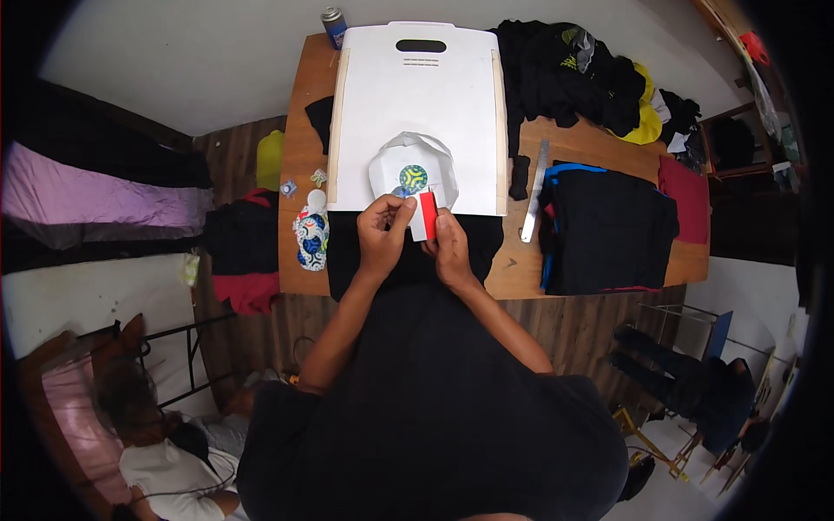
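Both my hands are raised close together over the lower edge of a white board (417,100) with an oval slot. My right hand (449,249) grips a small, flat red-and-white thing (426,208); its exact kind is unclear. My left hand (382,233) is closed in a pinch at that thing's left side, and what its fingertips hold is too small to make out. Just beyond the fingers, a round patterned patch (413,178) in blue, green and yellow shows against a creased white sheet (389,165). Black fabric (473,234) spreads below the board, partly behind my hands.
Patterned round pieces (311,243) lie at the wooden table's left edge, with a can (334,28) at its far corner. To the right are a metal ruler (536,189), folded black garments (612,230) and heaped dark clothes (565,87). Other people are at lower left and right.
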`<state>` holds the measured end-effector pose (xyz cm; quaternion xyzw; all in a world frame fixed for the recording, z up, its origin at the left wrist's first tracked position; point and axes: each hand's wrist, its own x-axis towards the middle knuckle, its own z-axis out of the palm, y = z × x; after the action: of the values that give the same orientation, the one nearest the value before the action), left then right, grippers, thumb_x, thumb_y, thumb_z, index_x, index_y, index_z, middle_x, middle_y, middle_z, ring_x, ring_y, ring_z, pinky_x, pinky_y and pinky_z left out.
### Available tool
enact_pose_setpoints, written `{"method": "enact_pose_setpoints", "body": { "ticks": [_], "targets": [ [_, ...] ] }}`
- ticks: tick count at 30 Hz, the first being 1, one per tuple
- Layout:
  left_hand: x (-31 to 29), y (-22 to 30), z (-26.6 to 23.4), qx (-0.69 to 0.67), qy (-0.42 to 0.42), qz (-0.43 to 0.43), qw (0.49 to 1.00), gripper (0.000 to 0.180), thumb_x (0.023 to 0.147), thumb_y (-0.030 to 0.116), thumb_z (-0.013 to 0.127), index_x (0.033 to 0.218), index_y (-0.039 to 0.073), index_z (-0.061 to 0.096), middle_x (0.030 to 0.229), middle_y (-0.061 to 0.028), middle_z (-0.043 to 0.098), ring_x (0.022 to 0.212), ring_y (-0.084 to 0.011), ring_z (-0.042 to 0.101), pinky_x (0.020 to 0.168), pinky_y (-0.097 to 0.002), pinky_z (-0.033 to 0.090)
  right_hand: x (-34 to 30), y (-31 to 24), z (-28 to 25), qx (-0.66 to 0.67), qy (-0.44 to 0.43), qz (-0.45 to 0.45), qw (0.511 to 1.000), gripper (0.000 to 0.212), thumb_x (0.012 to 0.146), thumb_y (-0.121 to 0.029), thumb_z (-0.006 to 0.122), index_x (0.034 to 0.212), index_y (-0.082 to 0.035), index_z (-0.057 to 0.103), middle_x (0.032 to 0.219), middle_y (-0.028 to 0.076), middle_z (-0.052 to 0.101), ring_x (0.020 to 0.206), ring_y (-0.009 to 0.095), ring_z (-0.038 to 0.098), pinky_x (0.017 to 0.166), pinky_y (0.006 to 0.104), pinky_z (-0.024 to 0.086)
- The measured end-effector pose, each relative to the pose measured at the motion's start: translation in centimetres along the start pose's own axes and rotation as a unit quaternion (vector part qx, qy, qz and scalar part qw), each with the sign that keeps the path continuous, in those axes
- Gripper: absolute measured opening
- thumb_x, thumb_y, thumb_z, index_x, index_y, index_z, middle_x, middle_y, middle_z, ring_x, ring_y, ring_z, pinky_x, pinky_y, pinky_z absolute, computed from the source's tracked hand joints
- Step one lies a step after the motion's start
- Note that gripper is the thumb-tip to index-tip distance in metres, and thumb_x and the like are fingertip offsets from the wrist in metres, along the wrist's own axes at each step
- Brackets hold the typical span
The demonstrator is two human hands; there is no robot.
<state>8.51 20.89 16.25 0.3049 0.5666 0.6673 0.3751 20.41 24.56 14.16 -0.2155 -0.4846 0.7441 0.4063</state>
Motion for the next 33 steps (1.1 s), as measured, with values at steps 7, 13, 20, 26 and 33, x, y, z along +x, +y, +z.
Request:
{"method": "enact_pose_setpoints", "body": {
  "ticks": [7, 13, 20, 26, 33],
  "targets": [
    [-0.3, -0.1, 0.1, 0.0, 0.014, 0.033, 0.999, 0.018, 0.092, 0.01, 0.065, 0.077, 0.002, 0.061, 0.065, 0.0072, 0.053, 0.058, 0.0021, 0.042, 0.052, -0.017, 0.031, -0.2, -0.7, 0.3, -0.047, 0.038, 0.062, 0.996, 0.036, 0.105, -0.034, 0.034, 0.103, -0.005, 0.055, 0.069, -0.004, 0.042, 0.054, 0.003, 0.033, 0.049, 0.0204, 0.031],
    [-0.5, 0.0, 0.1, 0.01, 0.008, 0.011, 1.0, 0.015, 0.093, 0.007, 0.062, 0.079, 0.002, 0.06, 0.068, 0.0066, 0.049, 0.062, 0.0002, 0.041, 0.056, -0.0181, 0.032, 0.0, -0.5, 0.2, -0.047, 0.036, 0.057, 0.997, 0.036, 0.105, -0.036, 0.034, 0.104, -0.006, 0.055, 0.07, -0.004, 0.043, 0.055, 0.003, 0.035, 0.049, 0.02, 0.03],
    [-0.1, -0.7, -0.1, -0.006, 0.02, 0.017, 1.0, 0.017, 0.092, 0.01, 0.065, 0.078, 0.001, 0.062, 0.065, 0.007, 0.053, 0.058, 0.002, 0.042, 0.052, -0.0169, 0.031, 0.2, 0.1, -0.1, -0.037, 0.031, 0.059, 0.997, 0.036, 0.105, -0.036, 0.034, 0.101, -0.006, 0.054, 0.069, -0.004, 0.043, 0.054, 0.003, 0.034, 0.049, 0.0204, 0.03],
    [0.2, -0.9, -0.4, -0.006, 0.024, 0.013, 1.0, 0.017, 0.092, 0.011, 0.066, 0.078, 0.001, 0.062, 0.065, 0.0068, 0.053, 0.058, 0.0019, 0.042, 0.052, -0.0166, 0.031, 0.6, 0.7, -0.6, -0.001, 0.019, 0.052, 0.998, 0.035, 0.105, -0.035, 0.035, 0.095, -0.006, 0.052, 0.066, -0.004, 0.04, 0.052, 0.003, 0.032, 0.048, 0.0213, 0.029],
    [0.3, -0.5, -0.4, -0.003, 0.014, -0.029, 0.999, 0.016, 0.093, 0.011, 0.065, 0.08, 0.001, 0.063, 0.068, 0.0066, 0.055, 0.06, 0.0019, 0.044, 0.054, -0.0165, 0.033, 0.4, 1.1, -0.9, 0.019, -0.001, 0.029, 0.999, 0.035, 0.105, -0.037, 0.036, 0.096, -0.006, 0.051, 0.063, -0.004, 0.037, 0.05, 0.005, 0.031, 0.048, 0.0211, 0.029]
  ]
}}
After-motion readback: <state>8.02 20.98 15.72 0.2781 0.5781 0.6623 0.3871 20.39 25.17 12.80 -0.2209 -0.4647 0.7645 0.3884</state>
